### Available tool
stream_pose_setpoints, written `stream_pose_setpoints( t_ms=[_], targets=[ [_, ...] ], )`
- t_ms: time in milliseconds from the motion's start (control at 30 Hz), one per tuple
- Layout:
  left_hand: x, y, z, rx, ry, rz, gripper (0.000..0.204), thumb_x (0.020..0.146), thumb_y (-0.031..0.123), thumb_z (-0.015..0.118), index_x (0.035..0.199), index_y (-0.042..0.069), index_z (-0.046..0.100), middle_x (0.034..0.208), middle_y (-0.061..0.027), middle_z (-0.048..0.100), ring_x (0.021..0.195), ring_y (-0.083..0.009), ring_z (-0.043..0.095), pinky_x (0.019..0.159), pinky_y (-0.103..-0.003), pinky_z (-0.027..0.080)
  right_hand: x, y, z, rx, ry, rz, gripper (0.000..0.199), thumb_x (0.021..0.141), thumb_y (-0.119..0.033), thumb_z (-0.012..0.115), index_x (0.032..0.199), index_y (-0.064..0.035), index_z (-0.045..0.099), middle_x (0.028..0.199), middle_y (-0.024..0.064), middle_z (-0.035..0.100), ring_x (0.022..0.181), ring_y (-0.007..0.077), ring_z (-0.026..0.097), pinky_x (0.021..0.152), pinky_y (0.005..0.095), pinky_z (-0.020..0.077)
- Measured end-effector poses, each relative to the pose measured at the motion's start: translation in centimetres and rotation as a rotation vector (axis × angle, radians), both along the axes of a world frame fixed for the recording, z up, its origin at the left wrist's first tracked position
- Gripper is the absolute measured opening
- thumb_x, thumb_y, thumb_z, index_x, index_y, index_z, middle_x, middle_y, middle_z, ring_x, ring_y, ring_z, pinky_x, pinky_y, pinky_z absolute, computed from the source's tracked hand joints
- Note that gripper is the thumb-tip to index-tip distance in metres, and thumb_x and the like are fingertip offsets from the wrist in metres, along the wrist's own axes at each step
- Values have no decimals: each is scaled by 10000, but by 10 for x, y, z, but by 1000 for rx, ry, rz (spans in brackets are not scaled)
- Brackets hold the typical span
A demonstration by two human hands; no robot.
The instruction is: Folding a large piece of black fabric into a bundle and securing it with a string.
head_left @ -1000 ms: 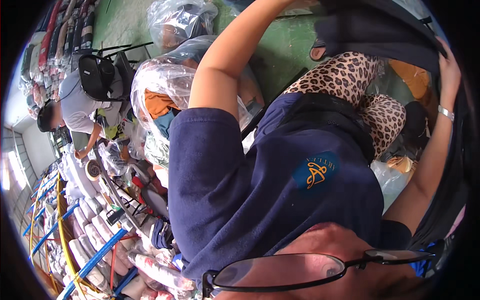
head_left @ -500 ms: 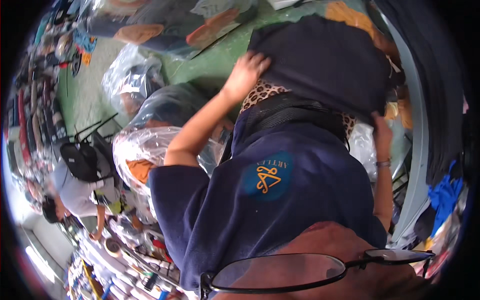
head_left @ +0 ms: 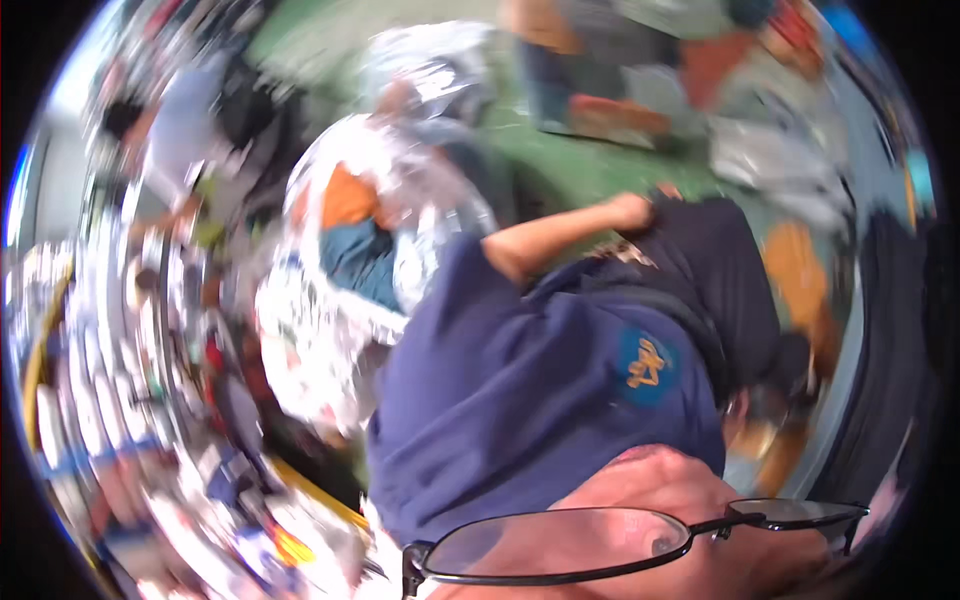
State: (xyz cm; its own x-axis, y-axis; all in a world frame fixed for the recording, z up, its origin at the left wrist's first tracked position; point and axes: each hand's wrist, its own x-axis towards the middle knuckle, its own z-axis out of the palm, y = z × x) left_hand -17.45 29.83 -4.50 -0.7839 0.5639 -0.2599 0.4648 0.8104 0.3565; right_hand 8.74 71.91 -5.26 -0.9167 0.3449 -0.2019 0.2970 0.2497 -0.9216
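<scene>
The whole view is smeared by motion. My left arm, in a navy sleeve, reaches up the middle, and my left hand (head_left: 630,210) is closed on the top edge of a dark navy garment (head_left: 730,280) held in front of my navy shirt (head_left: 540,400). A strip of leopard-print cloth (head_left: 625,252) shows just under that hand. My right hand cannot be made out. Only a blurred skin-toned patch (head_left: 748,428) shows at the garment's lower right.
Clear plastic bags of folded clothes, one with orange and teal pieces (head_left: 370,230) and another (head_left: 430,70) behind it, lie on the green floor (head_left: 580,170). A person in a grey top (head_left: 180,130) is at the upper left. Blurred racks (head_left: 90,400) fill the left. Dark fabric (head_left: 890,330) hangs at the right.
The view has swung sharply and blurred. The dark garment has come down lower in front of me, and my left hand has dropped with it. My right arm has slipped out of clear sight.
</scene>
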Motion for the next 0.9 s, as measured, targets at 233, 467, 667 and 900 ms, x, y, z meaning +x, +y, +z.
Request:
stream_pose_setpoints(
  t_ms=[233,467,667,900],
  targets=[
    [-29,53,-28,322,-270,344,353,785,302,420,862,17,615,918,-201,580,877,-332,543,778,-404,406,-53,-69,48,151,8,198,353,815,-30,458,1163,-5,403,1169,123,439,1074,223,442,933,348,362],
    [-45,51,-56,277,-148,322,344,740,319,485,836,19,623,839,-185,599,833,-317,569,738,-394,434,-95,-128,96,158,147,496,353,819,-34,454,1166,-4,399,1169,125,438,1074,224,443,935,351,361],
    [-44,55,-26,346,-163,329,243,646,195,543,809,35,628,822,-186,599,809,-314,573,702,-382,450,-103,-173,128,127,287,615,353,822,-38,451,1169,-3,395,1169,127,437,1074,226,443,937,353,360],
    [-39,44,19,879,-851,687,222,733,276,538,806,85,623,823,-66,614,727,-204,575,628,-335,450,-102,-205,147,115,373,701,353,825,-42,447,1171,-2,390,1169,129,436,1074,227,444,938,356,359]
  ],
)
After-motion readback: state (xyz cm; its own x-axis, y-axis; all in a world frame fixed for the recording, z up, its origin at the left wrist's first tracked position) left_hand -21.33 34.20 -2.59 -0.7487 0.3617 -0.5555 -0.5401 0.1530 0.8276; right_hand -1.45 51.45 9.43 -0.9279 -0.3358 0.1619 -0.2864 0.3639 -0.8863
